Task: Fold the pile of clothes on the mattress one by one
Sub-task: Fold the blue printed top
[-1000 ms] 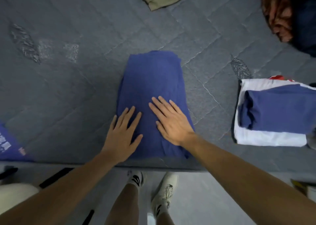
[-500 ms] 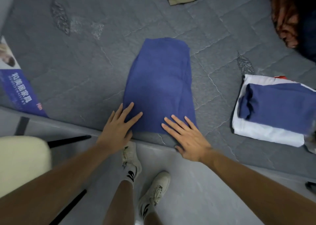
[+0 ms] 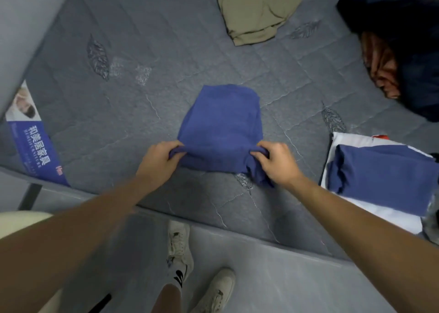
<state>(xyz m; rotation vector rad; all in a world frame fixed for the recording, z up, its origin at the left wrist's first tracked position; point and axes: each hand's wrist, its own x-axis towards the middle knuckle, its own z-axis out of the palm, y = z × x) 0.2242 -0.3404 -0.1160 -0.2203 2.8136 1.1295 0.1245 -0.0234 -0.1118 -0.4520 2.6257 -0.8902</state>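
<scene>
Grey quilted mattress (image 3: 166,51) fills the view. Unfolded dark pile (image 3: 403,51) at 2 o'clock, folded stack (image 3: 380,177) at 3 kept clear of the work spot, khaki garment (image 3: 256,11) at 12. Blue garment (image 3: 221,127) at centre, half folded. Left hand (image 3: 158,160) and right hand (image 3: 276,163) each pinch a near corner, probably to flip that edge toward 12.

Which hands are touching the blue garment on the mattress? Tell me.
Touching, both. The head view shows the left hand and right hand each gripping a near corner of the blue garment, fingers curled round the lifted edge.
</scene>
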